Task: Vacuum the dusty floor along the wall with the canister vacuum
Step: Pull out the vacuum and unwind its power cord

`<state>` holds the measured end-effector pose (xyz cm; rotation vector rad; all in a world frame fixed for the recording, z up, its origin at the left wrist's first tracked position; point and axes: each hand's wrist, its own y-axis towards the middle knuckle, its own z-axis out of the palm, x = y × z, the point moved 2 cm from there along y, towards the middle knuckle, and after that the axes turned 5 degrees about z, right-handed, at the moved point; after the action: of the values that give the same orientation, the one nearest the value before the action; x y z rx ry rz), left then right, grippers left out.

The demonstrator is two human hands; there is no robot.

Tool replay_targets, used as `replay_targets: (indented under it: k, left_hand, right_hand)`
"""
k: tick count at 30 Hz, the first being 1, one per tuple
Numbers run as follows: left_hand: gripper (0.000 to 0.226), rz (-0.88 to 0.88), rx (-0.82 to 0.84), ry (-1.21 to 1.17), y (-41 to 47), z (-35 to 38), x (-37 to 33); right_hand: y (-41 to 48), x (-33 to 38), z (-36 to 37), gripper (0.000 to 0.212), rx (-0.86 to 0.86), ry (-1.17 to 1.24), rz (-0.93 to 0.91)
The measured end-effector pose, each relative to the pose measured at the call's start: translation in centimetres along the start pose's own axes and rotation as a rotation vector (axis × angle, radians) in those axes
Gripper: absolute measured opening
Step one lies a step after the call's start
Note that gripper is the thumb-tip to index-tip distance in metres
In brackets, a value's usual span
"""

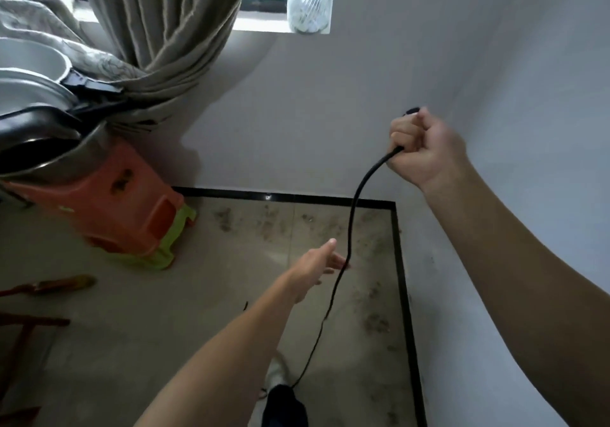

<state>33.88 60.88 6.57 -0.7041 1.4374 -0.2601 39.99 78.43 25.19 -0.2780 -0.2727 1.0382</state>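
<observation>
Black rubbery cord looks limp and light, so I expect it to sag and swing wherever I leave it unsupported; the firm place to take it is the plug end. My right hand is fisted tight round it just below the plug, raised close to the wall. My left hand is open, fingers straight, just beside the hanging cord; whether it touches, I cannot tell. The cord trails down over the dusty floor; the canister itself I cannot make out.
</observation>
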Motion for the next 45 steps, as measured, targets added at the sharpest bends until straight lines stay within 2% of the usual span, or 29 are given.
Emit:
replay_targets:
  k: [3, 5, 6, 9, 10, 13, 16, 21, 25, 28, 34, 38, 45]
  left_hand:
    - [0.07, -0.032, 0.139, 0.104, 2.1, -1.8, -0.7]
    - [0.071, -0.003, 0.114, 0.163, 3.7, -4.3, -0.9]
    - [0.069, 0.014, 0.073, 0.167, 4.2, -5.7, -0.8]
    - [0.061, 0.014, -0.027, 0.228, 7.0, -10.6, -0.7]
    - [0.059, 0.008, -0.046, 0.246, 7.8, -11.8, -0.8]
    - [0.053, 0.013, -0.047, 0.348, 10.8, -13.8, -1.6]
    - [0.049, 0.031, -0.02, 0.479, 14.4, -13.8, -2.7]
    - [0.045, 0.014, 0.062, 0.633, 21.2, -11.7, -3.1]
    - [0.043, -0.024, 0.102, 0.74, 27.7, -9.7, -2.5]
    - [0.042, -0.059, 0.108, 0.813, 31.8, -8.3, -1.1]
    - [0.036, -0.102, 0.178, 0.851, 39.0, -4.4, 5.9]
    - [0.029, -0.066, 0.272, 0.879, 43.3, -2.6, 11.8]
    - [0.014, -0.029, 0.418, 0.9, 49.5, -0.1, 18.4]
  right_hand:
    - [3.3, 1.7, -1.1, 0.057, -0.072, -0.018, -0.086]
    - [5.6, 3.5, -2.9, 0.051, -0.186, -0.07, -0.162]
    - [6.3, 4.2, -4.1, 0.044, -0.264, -0.119, -0.199]
    - [8.4, 6.0, -9.2, 0.008, -0.554, -0.271, -0.304]
    - [8.7, 6.3, -11.3, 0.01, -0.646, -0.278, -0.309]
    - [9.0, 7.4, -18.1, 0.035, -0.884, -0.269, -0.245]
    - [9.2, 8.5, -24.2, 0.037, -1.036, -0.39, -0.138]
    - [11.1, 11.1, -32.4, 0.033, -1.135, -0.291, -0.146]
    - [13.9, 13.5, -37.6, 0.016, -1.203, -0.151, -0.168]
    - [15.7, 15.0, -41.1, 0.017, -1.233, -0.07, -0.182]
    - [18.3, 18.1, -50.5, 0.019, -1.265, 0.225, -0.258]
    - [20.1, 19.7, -57.1, 0.012, -1.328, 0.184, -0.28]
    - [22.5, 21.0, -65.2, 0.029, -1.365, 0.123, -0.35]
